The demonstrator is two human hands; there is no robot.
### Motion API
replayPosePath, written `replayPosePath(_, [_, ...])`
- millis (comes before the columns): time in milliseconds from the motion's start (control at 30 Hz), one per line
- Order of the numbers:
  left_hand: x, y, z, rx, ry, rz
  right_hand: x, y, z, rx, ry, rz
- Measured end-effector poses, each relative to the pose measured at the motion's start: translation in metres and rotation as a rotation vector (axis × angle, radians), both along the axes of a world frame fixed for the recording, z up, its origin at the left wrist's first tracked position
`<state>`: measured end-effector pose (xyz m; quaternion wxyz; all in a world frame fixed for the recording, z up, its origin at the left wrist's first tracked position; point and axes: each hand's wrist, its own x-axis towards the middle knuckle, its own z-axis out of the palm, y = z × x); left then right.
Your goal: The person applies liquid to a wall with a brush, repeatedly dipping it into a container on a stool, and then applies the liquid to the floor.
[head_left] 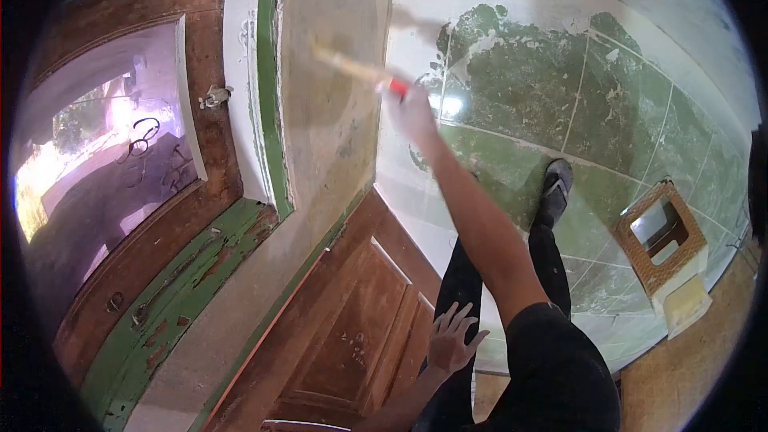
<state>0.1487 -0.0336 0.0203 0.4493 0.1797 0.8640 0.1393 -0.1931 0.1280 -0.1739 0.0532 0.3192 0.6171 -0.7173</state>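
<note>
My right hand [410, 114] is raised out in front of me, its fingers closed and smeared by motion. It grips a long pale-yellow tool [349, 66] with a red part [398, 87] beside the fingers; its exact kind is blurred. The tool's far end overlaps a bare, blotchy plastered wall [328, 124]. Down by my dark-trousered thigh, my left hand [452, 342] has its fingers spread and holds nothing. Pale dust coats those fingers.
On the left, a brown-framed glass pane [112, 136] has a latch [214, 97] and peeling green trim [172, 296]. Below it stands a brown panelled door [352, 336]. White residue covers green floor tiles [520, 84]. At right is a woven-framed mirror [658, 232].
</note>
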Motion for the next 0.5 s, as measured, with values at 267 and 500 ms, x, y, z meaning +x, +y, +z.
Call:
replayPosePath(267, [0.003, -0.007, -0.002, -0.01, -0.037, -0.012, 0.155, -0.107, -0.022, -0.326, 0.368, 0.382])
replayPosePath(500, [0.006, -0.011, -0.001, 0.006, -0.032, -0.014, 0.012, -0.012, -0.026, -0.19, 0.265, -0.014])
